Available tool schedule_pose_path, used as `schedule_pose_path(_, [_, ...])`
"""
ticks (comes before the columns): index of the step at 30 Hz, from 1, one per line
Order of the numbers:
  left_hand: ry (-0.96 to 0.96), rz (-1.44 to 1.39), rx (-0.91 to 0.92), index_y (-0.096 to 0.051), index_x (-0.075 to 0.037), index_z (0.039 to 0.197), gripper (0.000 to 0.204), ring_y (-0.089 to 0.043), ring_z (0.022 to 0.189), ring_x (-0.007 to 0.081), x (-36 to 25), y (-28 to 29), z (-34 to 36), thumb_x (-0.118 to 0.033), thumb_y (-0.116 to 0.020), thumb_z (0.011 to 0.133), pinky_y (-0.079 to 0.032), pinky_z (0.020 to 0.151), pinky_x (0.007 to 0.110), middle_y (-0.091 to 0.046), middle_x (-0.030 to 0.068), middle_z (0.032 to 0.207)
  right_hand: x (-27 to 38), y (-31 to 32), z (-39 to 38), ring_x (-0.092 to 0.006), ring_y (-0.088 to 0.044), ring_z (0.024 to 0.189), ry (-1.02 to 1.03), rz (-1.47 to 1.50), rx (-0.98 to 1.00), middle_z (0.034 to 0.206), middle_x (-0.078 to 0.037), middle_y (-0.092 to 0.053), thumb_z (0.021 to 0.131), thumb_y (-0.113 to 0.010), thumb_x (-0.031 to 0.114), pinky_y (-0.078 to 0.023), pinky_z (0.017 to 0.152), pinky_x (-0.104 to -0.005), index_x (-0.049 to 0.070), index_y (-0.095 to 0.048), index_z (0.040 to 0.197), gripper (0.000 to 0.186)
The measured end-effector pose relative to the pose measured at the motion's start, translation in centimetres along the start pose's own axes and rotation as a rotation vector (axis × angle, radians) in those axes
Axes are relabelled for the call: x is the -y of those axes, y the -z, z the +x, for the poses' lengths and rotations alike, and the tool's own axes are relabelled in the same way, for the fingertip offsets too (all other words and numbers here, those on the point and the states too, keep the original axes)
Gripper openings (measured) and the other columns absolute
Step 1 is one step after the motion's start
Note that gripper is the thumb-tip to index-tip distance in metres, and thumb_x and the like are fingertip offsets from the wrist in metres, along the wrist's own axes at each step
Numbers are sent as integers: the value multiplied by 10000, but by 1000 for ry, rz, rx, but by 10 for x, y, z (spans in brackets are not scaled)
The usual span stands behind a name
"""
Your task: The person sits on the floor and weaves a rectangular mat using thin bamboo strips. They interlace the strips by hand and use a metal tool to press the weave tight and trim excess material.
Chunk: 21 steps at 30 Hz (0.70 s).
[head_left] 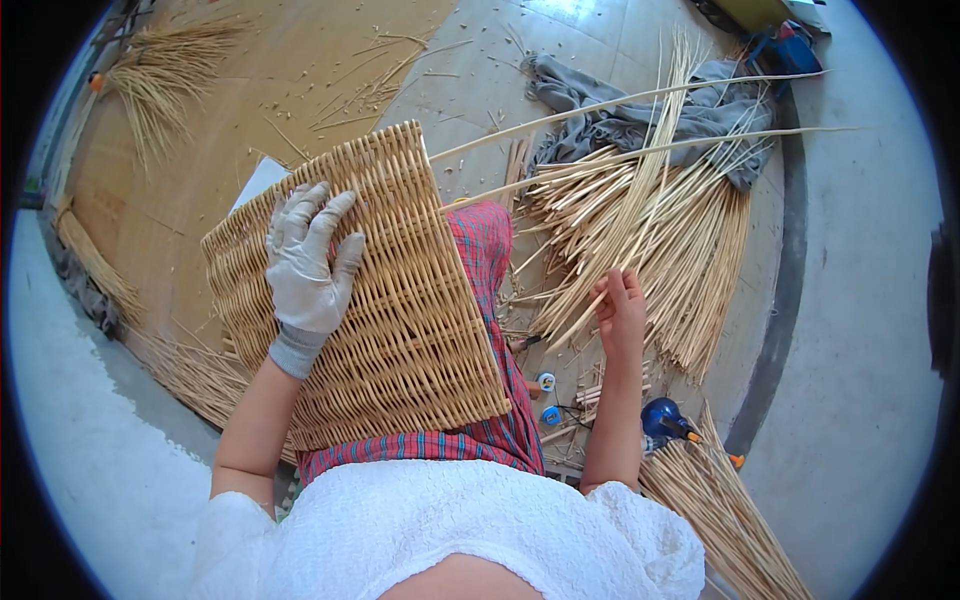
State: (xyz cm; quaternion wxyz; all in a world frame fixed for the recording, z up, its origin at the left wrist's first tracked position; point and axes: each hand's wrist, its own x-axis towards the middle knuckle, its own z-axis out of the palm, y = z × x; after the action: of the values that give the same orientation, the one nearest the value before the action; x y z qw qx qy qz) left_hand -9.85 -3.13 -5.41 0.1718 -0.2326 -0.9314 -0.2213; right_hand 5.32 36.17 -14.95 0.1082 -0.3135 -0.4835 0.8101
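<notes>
A woven wicker panel [420, 320] lies tilted across my lap, over a red plaid cloth [482, 245]. My left hand [312, 262], in a pale work glove, rests flat on the panel's upper left part with its fingers a little apart. Two long rods [600, 108] stick out from the panel's right edge toward the upper right. My bare right hand [622, 310] is apart from the panel, its thumb and fingers pinched on a thin wicker rod [574, 328]. Just beyond it spreads a large bundle of rods [690, 270], partly lying on grey cloth [590, 90].
A blue spray bottle [662, 418] with an orange nozzle stands by my right forearm, beside another rod bundle [725, 510]. Two small blue-and-white round items [546, 382] lie near my lap. More rods [165, 80] lie at the far left, with scattered offcuts [375, 90] on the floor.
</notes>
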Motion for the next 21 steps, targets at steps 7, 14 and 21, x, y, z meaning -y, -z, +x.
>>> schedule_pose_path(7, [-19,-36,5,-648,-94,1405,473,-492,1420,371,-2,6,-3,-350,-691,1009,-325,1240,499,-582,161,1453,37,-128,-82,-220,-732,792,574,60,357,871,-80,-696,1072,-647,193,-626,736,-352,88,-477,1218,247])
schedule_pose_path(14, [-50,15,76,-655,-97,1391,552,-476,1437,374,-5,9,-9,-456,-703,974,-271,1270,534,-580,151,1448,25,-132,-65,-237,-754,820,620,-1,172,901,-94,-695,1075,-636,214,-659,759,-389,104,-435,1226,275])
schedule_pose_path(21, [-40,-13,75,-665,-112,1377,532,-491,1422,375,-5,6,-8,-394,-751,935,-287,1263,549,-592,144,1435,29,-131,-40,-258,-773,866,373,205,127,948,-119,-735,1094,-590,225,-686,788,-378,116,-453,1239,227])
